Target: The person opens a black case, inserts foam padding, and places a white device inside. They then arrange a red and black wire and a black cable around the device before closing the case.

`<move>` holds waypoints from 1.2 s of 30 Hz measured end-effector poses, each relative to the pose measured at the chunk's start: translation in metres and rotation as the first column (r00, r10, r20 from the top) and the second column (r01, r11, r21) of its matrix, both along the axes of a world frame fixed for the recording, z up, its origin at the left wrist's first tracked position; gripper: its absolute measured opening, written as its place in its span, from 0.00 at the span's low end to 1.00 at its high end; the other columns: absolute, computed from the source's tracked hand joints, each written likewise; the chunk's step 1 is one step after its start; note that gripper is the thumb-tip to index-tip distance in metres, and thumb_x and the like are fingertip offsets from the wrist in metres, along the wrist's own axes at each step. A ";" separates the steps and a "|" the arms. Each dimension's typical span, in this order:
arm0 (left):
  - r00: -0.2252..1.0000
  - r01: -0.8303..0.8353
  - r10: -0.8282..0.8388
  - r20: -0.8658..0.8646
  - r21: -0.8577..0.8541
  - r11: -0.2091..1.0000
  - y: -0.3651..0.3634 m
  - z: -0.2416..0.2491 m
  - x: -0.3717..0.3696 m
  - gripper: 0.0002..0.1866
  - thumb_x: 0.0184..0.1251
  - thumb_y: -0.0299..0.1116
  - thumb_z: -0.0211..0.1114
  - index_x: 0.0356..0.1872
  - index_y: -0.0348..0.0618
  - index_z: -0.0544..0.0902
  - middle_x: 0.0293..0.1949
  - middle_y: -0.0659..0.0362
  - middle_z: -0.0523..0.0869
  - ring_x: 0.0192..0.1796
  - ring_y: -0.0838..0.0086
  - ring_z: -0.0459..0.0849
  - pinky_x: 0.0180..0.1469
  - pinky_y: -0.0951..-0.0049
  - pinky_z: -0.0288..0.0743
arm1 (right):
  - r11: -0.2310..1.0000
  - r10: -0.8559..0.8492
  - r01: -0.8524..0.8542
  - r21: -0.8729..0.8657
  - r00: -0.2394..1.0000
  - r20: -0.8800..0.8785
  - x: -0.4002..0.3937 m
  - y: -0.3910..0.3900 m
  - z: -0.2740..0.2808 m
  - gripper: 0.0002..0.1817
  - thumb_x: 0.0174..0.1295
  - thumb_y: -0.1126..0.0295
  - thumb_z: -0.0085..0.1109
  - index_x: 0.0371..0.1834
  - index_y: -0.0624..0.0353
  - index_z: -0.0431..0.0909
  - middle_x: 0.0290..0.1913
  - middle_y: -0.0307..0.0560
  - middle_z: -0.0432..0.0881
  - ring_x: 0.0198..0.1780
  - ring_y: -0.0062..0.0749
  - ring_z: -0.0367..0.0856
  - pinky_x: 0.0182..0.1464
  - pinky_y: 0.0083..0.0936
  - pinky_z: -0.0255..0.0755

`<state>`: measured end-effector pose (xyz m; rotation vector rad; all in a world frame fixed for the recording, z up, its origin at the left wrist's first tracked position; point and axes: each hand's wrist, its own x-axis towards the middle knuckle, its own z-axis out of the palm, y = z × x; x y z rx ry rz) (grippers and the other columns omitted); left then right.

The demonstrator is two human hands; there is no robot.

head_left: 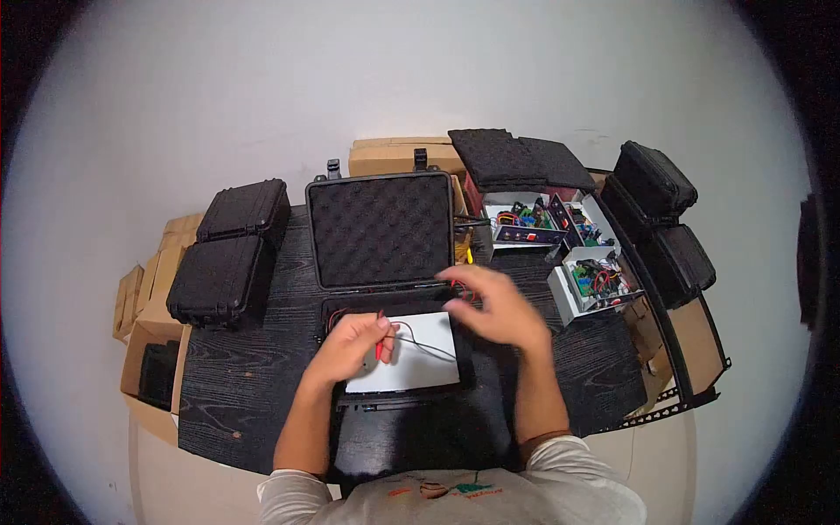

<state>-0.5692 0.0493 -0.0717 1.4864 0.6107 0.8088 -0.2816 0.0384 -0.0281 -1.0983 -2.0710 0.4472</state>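
An open black case (381, 230) with foam in its raised lid stands on the dark wood-grain table. Inside its base lies a white panel (411, 372). My left hand (354, 344) is closed on a red clip (379, 351) over the panel's left part; thin red and black wires run from there to the right. Above the right end of the case base is my right hand (492, 306), slightly blurred, with thumb and index finger apart. Red wire shows just behind its fingers, and whether they touch it is unclear.
Closed black cases (219, 276) stand on the left, and more (652, 184) on the right. White boxes with circuit boards and wires (599, 280) sit right of the open case. Foam sheets (516, 160) lie behind them. Cardboard boxes (398, 157) stand behind and beside the table (236, 385).
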 end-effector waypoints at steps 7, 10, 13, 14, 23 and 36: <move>1.000 -0.028 0.028 -0.005 0.001 1.000 -0.003 0.000 0.003 0.23 0.88 0.43 0.50 0.34 0.38 0.83 0.28 0.61 0.84 0.34 0.78 0.80 0.45 0.73 0.75 | 0.808 0.364 -0.382 -0.449 0.922 -0.130 -0.038 0.001 -0.013 0.24 0.74 0.63 0.62 0.69 0.62 0.76 0.51 0.50 0.89 0.52 0.35 0.88 0.59 0.31 0.78; 0.989 -0.135 0.137 -0.049 0.049 0.990 -0.002 0.002 0.005 0.23 0.88 0.43 0.50 0.35 0.38 0.83 0.29 0.62 0.85 0.36 0.78 0.81 0.46 0.72 0.75 | 0.704 0.313 -0.524 -0.479 0.834 -0.454 -0.043 0.000 -0.028 0.16 0.79 0.66 0.57 0.63 0.63 0.76 0.40 0.41 0.87 0.40 0.21 0.85 0.45 0.24 0.78; 0.976 -0.214 0.217 -0.006 0.124 0.969 0.002 -0.005 0.007 0.22 0.88 0.45 0.51 0.40 0.37 0.84 0.32 0.60 0.87 0.37 0.77 0.83 0.46 0.73 0.76 | 0.647 0.216 -0.488 -0.585 0.854 -0.473 -0.045 -0.005 -0.023 0.14 0.78 0.63 0.57 0.56 0.61 0.78 0.35 0.40 0.85 0.38 0.22 0.85 0.42 0.26 0.79; 0.972 -0.235 0.235 0.021 0.152 0.960 0.004 -0.008 0.008 0.22 0.87 0.46 0.52 0.43 0.37 0.84 0.34 0.59 0.87 0.38 0.76 0.84 0.46 0.74 0.77 | 0.632 0.182 -0.455 -0.628 0.874 -0.450 -0.046 -0.008 -0.020 0.14 0.78 0.61 0.58 0.54 0.61 0.80 0.32 0.40 0.85 0.37 0.23 0.85 0.42 0.28 0.79; 0.838 -0.357 0.376 0.396 -0.126 0.926 0.012 -0.010 0.015 0.19 0.87 0.41 0.51 0.44 0.35 0.83 0.54 0.42 0.89 0.53 0.66 0.86 0.62 0.65 0.78 | 0.872 0.375 -0.316 -0.374 0.922 0.093 -0.050 -0.022 -0.006 0.14 0.77 0.62 0.54 0.45 0.61 0.83 0.39 0.60 0.88 0.44 0.57 0.88 0.46 0.46 0.80; 0.730 0.127 0.078 0.679 -0.246 0.961 0.005 -0.008 -0.001 0.18 0.85 0.38 0.49 0.51 0.31 0.80 0.25 0.49 0.86 0.36 0.55 0.90 0.69 0.45 0.76 | 0.812 0.367 -0.155 -0.563 0.885 0.286 -0.045 -0.007 -0.009 0.31 0.70 0.46 0.65 0.68 0.56 0.76 0.40 0.58 0.90 0.46 0.56 0.90 0.49 0.44 0.81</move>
